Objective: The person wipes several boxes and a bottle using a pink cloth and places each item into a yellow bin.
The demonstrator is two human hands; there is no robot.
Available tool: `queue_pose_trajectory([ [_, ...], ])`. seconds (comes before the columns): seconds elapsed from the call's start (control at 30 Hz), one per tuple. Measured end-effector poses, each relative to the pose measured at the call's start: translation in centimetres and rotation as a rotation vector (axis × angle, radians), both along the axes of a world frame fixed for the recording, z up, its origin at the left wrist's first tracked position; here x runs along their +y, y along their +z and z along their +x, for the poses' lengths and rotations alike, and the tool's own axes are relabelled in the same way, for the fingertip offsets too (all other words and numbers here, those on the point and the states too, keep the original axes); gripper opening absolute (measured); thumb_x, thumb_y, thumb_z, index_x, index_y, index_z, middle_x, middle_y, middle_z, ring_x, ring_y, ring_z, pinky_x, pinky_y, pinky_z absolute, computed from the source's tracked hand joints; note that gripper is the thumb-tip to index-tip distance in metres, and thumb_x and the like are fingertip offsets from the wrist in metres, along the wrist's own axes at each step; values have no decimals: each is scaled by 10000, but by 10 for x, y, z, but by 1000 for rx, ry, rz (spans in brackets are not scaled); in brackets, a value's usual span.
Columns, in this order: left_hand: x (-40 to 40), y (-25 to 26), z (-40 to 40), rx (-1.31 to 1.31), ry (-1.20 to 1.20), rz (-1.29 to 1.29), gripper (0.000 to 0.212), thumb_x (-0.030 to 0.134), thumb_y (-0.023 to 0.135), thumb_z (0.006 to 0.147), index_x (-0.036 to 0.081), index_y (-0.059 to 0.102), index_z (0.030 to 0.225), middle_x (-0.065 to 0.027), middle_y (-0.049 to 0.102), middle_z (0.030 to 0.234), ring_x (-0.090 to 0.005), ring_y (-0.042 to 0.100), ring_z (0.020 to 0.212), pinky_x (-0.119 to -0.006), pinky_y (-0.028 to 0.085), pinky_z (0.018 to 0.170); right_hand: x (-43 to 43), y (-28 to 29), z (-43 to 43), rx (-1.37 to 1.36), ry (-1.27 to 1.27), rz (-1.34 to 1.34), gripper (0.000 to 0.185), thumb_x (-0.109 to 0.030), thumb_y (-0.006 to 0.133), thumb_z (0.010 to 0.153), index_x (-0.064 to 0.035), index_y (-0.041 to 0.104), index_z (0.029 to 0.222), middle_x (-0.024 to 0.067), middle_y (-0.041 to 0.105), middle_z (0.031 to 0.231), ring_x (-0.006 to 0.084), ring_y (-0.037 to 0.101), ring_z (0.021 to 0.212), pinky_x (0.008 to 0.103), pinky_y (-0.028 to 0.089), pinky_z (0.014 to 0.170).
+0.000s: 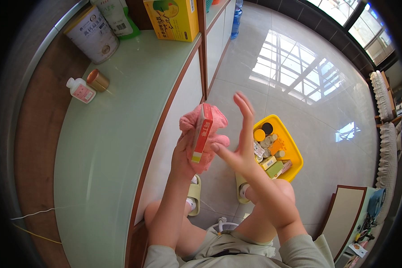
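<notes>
My left hand [183,152] holds a pink cloth [221,117], and a slim red and white carton [203,132] with a yellow end rests on the cloth in its grip. Just to the right is my right hand [243,147], its fingers spread and raised and its thumb tip near the cloth's edge. Beyond it on the floor stands a yellow plastic basket [298,154] filled with small boxes, jars and bottles, among them a green box [274,170] and a black lid [267,128].
On the glass-topped cabinet [110,140] at left stand a white bottle [82,91], a copper-coloured canister [98,80], a large white tin [93,37], a green and white pouch [119,20] and a yellow carton [172,20]. A low cabinet [343,214] is at lower right.
</notes>
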State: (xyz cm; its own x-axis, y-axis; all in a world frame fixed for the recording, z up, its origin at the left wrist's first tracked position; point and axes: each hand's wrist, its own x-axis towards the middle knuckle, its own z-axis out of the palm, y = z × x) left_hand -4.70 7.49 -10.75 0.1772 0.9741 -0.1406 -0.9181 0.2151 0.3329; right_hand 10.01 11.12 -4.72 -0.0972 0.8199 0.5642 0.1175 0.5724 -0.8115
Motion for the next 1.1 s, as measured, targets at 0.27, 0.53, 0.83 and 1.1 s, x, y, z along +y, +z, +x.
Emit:
queue_pose_trajectory([
  [0.27,0,7,-1,228,10,1,406,326,451,980,56,439,1283,-83,605,1098,-188,641,929,-330,547,734,9,0,9,-165,310,-313,927,-325,784,619,-26,366,1391,142,471,1348,233,355,1324,377,220,1108],
  [0.53,2,32,10,174,68,-80,483,364,239,1020,64,393,1366,-79,514,1290,-199,521,1158,-371,432,980,9,6,10,-388,-18,169,785,-238,801,565,-78,480,1263,75,571,1220,292,458,1248,497,269,1062],
  [0.83,3,17,13,98,-68,-86,460,324,254,1024,39,417,1345,-86,514,1295,-193,512,1173,-349,428,983,9,-3,4,-278,-95,172,766,-228,801,556,-81,489,1240,62,579,1210,287,511,1194,507,244,1074],
  [1.1,0,26,6,90,-19,-76,449,337,307,1017,46,438,1333,-86,522,1292,-198,517,1172,-345,427,987,11,-17,0,-389,-137,440,616,-184,769,598,-151,552,1174,95,539,1296,319,462,1256,547,207,1090],
])
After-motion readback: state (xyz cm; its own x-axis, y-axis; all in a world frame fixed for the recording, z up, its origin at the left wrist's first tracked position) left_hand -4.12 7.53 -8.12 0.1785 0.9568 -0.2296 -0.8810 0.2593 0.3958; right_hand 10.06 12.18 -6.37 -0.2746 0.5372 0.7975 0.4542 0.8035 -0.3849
